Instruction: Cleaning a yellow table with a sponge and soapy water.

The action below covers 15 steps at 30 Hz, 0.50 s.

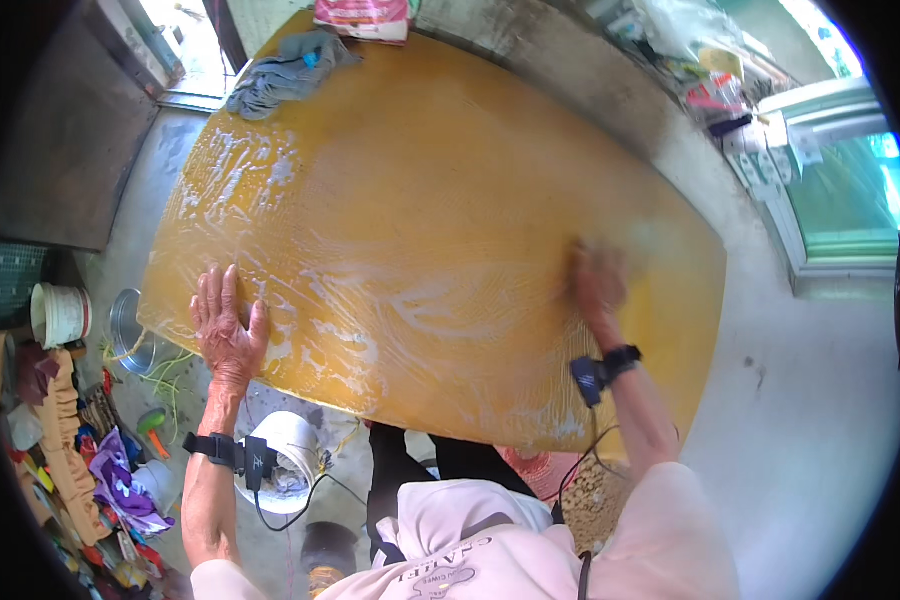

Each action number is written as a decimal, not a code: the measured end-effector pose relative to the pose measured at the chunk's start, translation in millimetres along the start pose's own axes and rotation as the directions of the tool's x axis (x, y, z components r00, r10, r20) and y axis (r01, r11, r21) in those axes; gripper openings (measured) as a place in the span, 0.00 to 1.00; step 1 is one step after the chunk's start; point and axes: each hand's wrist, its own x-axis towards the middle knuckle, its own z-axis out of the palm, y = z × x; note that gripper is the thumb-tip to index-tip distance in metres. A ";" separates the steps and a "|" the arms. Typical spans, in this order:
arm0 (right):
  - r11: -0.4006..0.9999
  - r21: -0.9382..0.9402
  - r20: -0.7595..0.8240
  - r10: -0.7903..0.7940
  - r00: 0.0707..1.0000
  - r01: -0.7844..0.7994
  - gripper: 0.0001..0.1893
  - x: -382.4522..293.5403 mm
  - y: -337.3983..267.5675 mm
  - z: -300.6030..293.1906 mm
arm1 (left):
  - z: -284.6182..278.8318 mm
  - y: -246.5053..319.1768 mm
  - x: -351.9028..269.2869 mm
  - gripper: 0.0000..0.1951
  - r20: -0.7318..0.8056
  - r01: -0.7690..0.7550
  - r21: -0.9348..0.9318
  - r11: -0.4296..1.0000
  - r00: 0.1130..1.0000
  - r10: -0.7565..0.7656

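A large yellow-brown tabletop [435, 187] lies before me, streaked with white soapy foam over its left and near parts. My left hand [229, 322] rests flat near its left front edge, fingers spread, with nothing held. On the right part of the top is my right hand [598, 281], blurred by motion; whether something lies under its palm cannot be told. Both wrists wear black straps with small dark devices and cables. A crumpled grey cloth [289, 75] lies at the far left edge, close to a pink and white bag [364, 19].
Below the front edge stands a white bucket [289, 435]. A metal basin [131, 330] and another white bucket [60, 315] are on the left, above piled cloths and mixed items [120, 480]. A concrete wall borders the far side, with a green-glazed window [847, 195] at right.
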 end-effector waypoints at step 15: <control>0.972 0.019 0.188 0.226 0.956 -0.233 0.24 -70.9 66.0 -48.9 | 10.8 -5.3 0.1 0.30 0.009 -0.003 0.038 0.999 1.000 0.002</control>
